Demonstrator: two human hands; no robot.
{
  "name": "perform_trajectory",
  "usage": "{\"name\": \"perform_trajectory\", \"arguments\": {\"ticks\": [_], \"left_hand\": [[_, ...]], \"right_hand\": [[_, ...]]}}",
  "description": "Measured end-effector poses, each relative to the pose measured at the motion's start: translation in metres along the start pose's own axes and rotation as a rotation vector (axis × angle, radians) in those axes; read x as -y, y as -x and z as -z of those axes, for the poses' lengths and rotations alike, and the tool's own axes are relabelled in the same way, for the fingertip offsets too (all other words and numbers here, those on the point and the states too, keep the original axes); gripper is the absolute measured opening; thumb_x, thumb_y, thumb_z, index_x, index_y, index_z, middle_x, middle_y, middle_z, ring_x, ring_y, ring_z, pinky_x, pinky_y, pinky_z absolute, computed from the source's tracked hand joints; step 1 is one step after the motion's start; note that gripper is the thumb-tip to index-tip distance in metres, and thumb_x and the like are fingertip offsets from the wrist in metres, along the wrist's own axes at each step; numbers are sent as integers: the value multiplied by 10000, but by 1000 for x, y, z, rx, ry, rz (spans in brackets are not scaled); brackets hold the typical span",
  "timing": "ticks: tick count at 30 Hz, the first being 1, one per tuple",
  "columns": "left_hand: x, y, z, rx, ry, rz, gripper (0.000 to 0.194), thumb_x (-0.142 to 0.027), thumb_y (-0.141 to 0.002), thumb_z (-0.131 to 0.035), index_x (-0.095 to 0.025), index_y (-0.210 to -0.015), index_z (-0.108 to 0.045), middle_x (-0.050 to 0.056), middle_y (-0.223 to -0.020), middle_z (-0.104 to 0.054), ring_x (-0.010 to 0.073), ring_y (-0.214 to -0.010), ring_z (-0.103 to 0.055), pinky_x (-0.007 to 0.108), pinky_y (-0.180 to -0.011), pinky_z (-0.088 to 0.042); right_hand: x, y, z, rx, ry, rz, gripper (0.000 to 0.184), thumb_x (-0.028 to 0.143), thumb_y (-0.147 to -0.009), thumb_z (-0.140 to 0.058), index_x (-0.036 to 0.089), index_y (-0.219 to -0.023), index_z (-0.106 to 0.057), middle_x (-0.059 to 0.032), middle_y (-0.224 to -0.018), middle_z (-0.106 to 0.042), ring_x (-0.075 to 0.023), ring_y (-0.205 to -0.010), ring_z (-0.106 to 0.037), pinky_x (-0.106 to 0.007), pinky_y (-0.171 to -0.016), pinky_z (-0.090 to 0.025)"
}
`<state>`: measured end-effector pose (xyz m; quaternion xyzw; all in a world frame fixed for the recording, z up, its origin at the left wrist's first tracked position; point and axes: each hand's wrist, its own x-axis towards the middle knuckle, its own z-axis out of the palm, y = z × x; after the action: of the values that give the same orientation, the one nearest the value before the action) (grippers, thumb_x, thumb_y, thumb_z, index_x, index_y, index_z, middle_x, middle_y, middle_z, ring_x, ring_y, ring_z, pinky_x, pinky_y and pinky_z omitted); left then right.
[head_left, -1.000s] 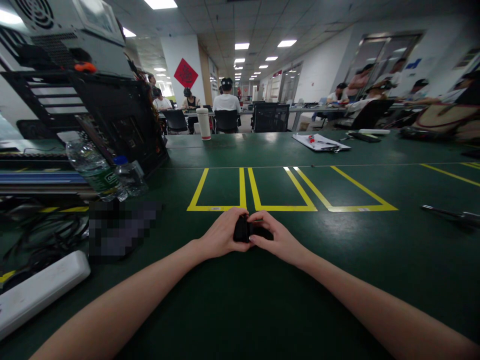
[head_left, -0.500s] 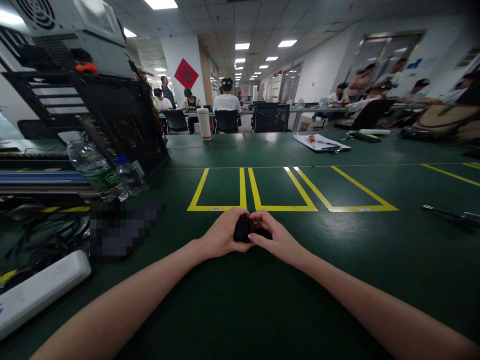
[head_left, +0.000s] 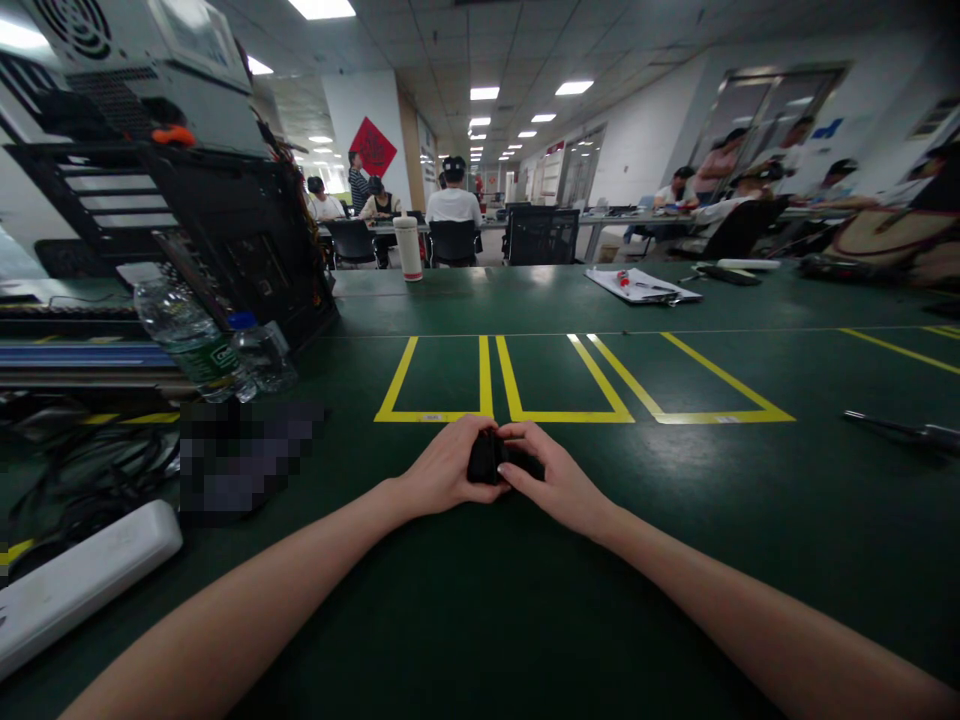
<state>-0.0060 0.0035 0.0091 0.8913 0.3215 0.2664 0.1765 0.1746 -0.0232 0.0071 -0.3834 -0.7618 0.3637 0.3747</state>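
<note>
Between my hands is a small black object [head_left: 484, 460], too dark for me to tell its kind. My left hand [head_left: 448, 468] is wrapped round its left side, thumb at the near edge and fingers over the far edge. From the right, my right hand [head_left: 553, 478] grips it with thumb and curled fingers at its right edge. Inside the curl of my right hand shows a dark area that I cannot make out. Both hands are low over the green table [head_left: 480, 600], just in front of the yellow tape frames [head_left: 566, 418].
Left stand an open computer case [head_left: 247, 240], a large plastic bottle [head_left: 180, 335], a small blue-capped bottle [head_left: 259, 355] and a white power strip [head_left: 90, 580]. Farther back are a white cup [head_left: 407, 248] and a clipboard [head_left: 637, 284]. A screwdriver-like tool [head_left: 900, 425] lies right. Several people sit beyond.
My hands stay in place around the black object; my right fingers and thumb shift only slightly. In the background, a person in a striped top has walked to the right.
</note>
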Motion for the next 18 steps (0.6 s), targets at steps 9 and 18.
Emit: {"name": "perform_trajectory", "arguments": {"ticks": [9, 18], "left_hand": [[0, 0, -1, 5, 18, 29, 541, -336, -657, -645, -196, -1094, -359, 63, -1021, -474, 218, -901, -493, 367, -791, -422], [7, -4, -5, -11, 92, 143, 548, -366, -678, -634, -203, -1112, -342, 57, -1004, -491, 212, -910, -505, 372, -788, -417]], "right_hand": [[-3, 2, -4, -112, 105, 54, 258, 117, -752, -462, 218, -989, -443, -47, -1034, -469, -191, -991, -485, -390, -891, -417], [-16, -7, 10, -161, 172, -146, 243, 283, -799, -467, 187, -1021, -454, -61, -1023, -510, -194, -983, -496, -403, -885, -391]]}}
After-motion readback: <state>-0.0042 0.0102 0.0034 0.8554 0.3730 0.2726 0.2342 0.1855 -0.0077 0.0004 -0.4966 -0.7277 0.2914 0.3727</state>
